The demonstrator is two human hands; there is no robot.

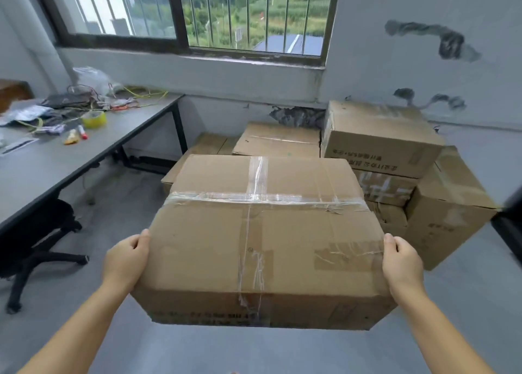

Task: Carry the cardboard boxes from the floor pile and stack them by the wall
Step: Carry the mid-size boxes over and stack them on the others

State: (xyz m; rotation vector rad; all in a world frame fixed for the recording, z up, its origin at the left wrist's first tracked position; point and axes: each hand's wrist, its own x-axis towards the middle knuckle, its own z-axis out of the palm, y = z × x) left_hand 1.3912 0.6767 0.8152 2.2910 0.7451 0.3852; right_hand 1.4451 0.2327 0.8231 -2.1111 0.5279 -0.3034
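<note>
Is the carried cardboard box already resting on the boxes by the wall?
No, both hands hold the taped box in the air.

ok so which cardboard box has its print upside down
The brown cardboard box topping the stack by the wall, right of the window: black lettering on its front reads inverted. The taped one in both hands shows none there.

1 view only: head camera, worn on person, looking forward and down. Wide-angle; straight edges bow toward frame margins. Both forearms enter from bottom corners; left hand and right hand sit low in frame, close to lens, at sides of carried box, which fills centre. Facing wall with barred window at top. Stacked boxes below window, farther off. Desk along left edge. No 2nd view, so no overlap.
</note>
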